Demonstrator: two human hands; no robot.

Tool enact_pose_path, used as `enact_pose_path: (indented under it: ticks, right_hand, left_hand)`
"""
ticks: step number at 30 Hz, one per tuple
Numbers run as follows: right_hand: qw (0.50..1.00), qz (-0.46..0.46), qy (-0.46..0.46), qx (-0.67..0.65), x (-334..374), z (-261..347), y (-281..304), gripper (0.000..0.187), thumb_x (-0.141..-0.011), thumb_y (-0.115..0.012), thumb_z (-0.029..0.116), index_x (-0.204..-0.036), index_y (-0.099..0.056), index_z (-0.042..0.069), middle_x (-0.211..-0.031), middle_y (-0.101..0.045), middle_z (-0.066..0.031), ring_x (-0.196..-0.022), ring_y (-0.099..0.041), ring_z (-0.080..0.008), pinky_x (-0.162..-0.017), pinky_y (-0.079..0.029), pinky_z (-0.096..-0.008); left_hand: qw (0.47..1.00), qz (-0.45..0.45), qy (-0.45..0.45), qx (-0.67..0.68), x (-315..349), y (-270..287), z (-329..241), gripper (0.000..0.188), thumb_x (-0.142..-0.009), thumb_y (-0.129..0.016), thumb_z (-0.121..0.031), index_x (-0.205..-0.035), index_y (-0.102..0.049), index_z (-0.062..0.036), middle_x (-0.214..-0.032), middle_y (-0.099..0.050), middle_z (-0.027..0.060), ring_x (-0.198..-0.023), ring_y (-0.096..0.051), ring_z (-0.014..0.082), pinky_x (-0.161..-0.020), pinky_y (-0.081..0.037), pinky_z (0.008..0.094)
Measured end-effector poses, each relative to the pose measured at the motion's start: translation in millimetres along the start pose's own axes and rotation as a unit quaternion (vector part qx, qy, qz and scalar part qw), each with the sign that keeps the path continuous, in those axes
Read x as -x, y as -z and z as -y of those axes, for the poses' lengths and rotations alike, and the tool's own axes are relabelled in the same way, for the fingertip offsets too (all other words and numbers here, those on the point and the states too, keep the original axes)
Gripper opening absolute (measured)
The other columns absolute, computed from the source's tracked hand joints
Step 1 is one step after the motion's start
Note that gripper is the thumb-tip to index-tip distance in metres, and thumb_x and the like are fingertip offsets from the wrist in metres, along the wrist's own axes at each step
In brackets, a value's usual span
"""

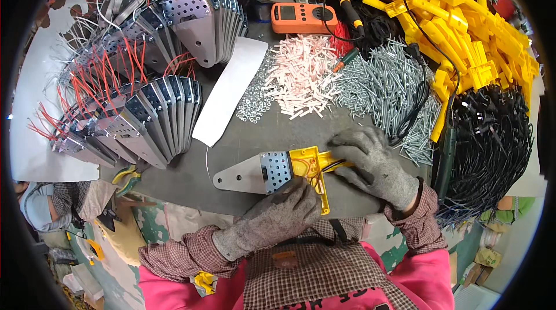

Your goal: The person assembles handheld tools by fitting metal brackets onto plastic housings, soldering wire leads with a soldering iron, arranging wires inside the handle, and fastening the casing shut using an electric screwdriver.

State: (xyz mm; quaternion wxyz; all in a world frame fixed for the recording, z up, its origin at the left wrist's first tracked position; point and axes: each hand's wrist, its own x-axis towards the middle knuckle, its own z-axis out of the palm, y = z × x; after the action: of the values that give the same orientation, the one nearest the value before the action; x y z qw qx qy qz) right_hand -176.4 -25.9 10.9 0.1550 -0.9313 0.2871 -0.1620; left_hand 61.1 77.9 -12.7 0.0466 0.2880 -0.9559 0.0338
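A flat metal plate [249,174] with a perforated end joins a yellow plastic handle shell [306,166] holding red and black wires. It lies on the dark table [243,142] in front of me. My left hand [278,214], in a grey knit glove, presses on the near edge of the yellow shell. My right hand [373,162], also gloved, rests on the shell's right end, with its fingers over the wires.
Stacks of finished metal plates with red wires [145,119] fill the left. A white strip [229,90], washers [255,101], pink plastic pieces [304,75], screws [385,87], an orange meter [304,18], yellow shells [463,26] and black cords [492,142] lie behind and right.
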Motion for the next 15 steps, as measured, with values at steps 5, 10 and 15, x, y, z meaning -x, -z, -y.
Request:
enact_pose_path:
  ticks: [5, 10, 15]
  right_hand:
    - [0.992, 0.045, -0.035, -0.111, -13, 5, -21, 0.028, -0.081, -0.071, 0.008, -0.107, -0.062, 0.009, -0.112, -0.058, -0.0084, -0.104, -0.060, -0.0288, -0.087, -0.050, -0.0408]
    - [0.998, 0.020, 0.008, -0.065, -9, 10, -30, 0.039, -0.080, -0.069, 0.005, -0.118, -0.063, 0.014, -0.118, -0.056, -0.0106, -0.107, -0.059, -0.0307, -0.091, -0.051, -0.0423]
    - [0.992, 0.031, -0.038, -0.116, -1, 7, -35, 0.043, -0.080, -0.069, 0.007, -0.121, -0.064, 0.015, -0.127, -0.054, -0.0105, -0.118, -0.054, -0.0279, -0.100, -0.047, -0.0440]
  left_hand:
    - [0.997, -0.001, 0.064, 0.034, -3, -15, -17, 0.052, -0.089, -0.055, -0.032, -0.128, -0.055, 0.0028, -0.130, -0.054, 0.0194, -0.125, -0.051, 0.0364, -0.107, -0.042, 0.0486]
    - [0.993, 0.050, 0.104, 0.020, -6, -8, -27, 0.054, -0.090, -0.055, -0.032, -0.129, -0.054, 0.0052, -0.136, -0.048, 0.0223, -0.130, -0.044, 0.0376, -0.107, -0.040, 0.0547]
    - [0.988, 0.066, 0.140, 0.013, -17, -1, -34, 0.051, -0.089, -0.056, -0.028, -0.129, -0.055, 0.0037, -0.136, -0.047, 0.0232, -0.131, -0.042, 0.0414, -0.104, -0.042, 0.0570]
